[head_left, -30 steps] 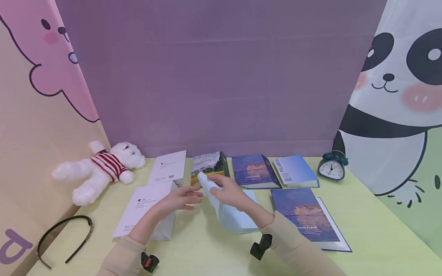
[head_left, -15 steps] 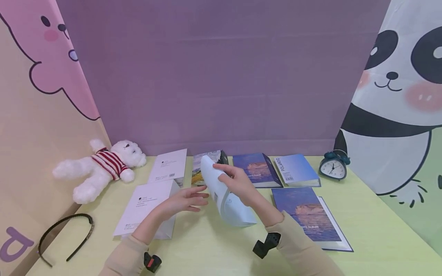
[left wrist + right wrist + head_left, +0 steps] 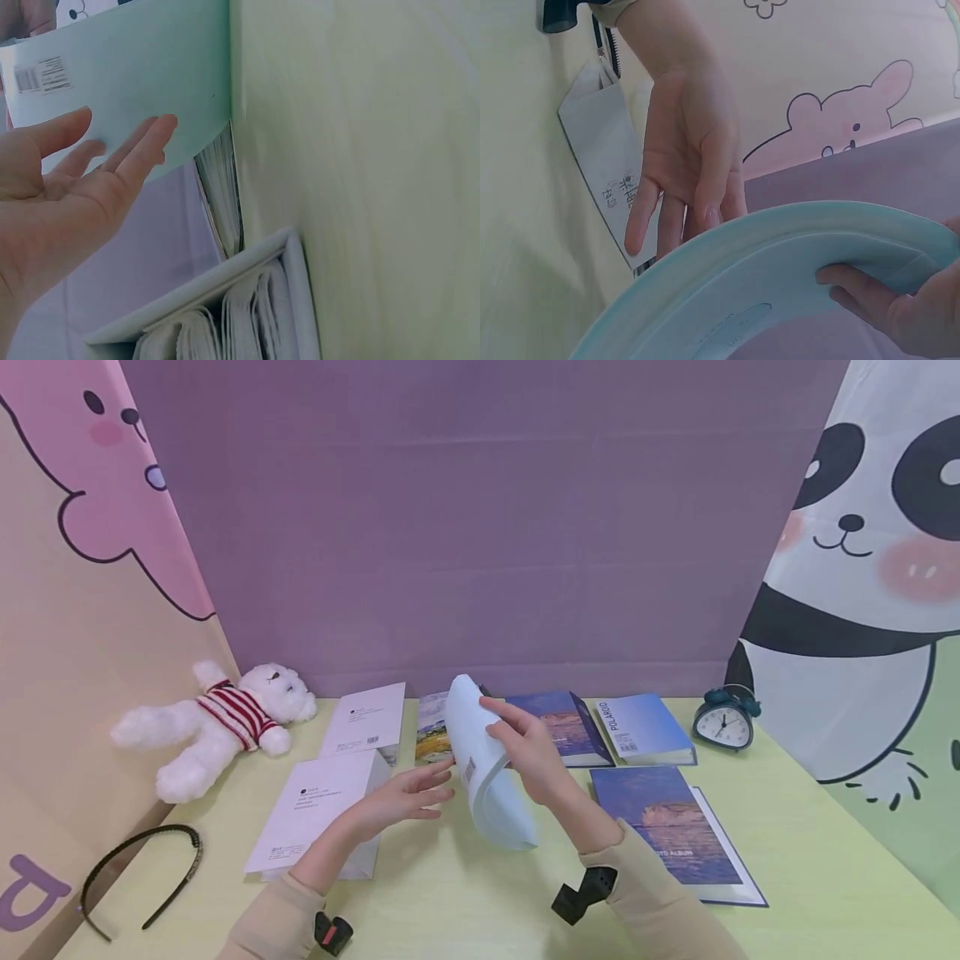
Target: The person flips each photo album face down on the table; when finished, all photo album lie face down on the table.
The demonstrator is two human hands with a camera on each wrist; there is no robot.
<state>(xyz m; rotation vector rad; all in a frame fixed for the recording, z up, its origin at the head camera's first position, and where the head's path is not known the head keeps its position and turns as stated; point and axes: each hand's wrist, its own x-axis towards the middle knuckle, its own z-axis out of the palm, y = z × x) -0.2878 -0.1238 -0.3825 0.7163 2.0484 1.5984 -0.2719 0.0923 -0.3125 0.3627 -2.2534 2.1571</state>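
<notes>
A pale blue, soft-covered notebook [image 3: 472, 727] is held up over the middle of the table, bent into a curve, its barcode side facing left. My right hand [image 3: 534, 758] pinches its upper edge; in the right wrist view the thumb of that hand [image 3: 919, 311] lies on the inner face. To the left, my left hand [image 3: 401, 797] has its fingers spread beside the notebook. Whether its fingertips touch the cover I cannot tell. In the left wrist view the left palm [image 3: 75, 195] is turned up and holds nothing.
Two white box-like albums [image 3: 322, 810] stand at left, near a plush bear [image 3: 236, 718] and a headband [image 3: 197, 843]. Behind are a landscape-covered book [image 3: 432, 731], a photo album [image 3: 558, 722] and a POLAROID book [image 3: 645, 727]. Another photo album [image 3: 660, 818] and an alarm clock [image 3: 723, 725] are at right.
The right hand has lifted the notebook off the table and tilted it more upright, and its bend has shifted. The left hand has moved slightly right, towards the notebook.
</notes>
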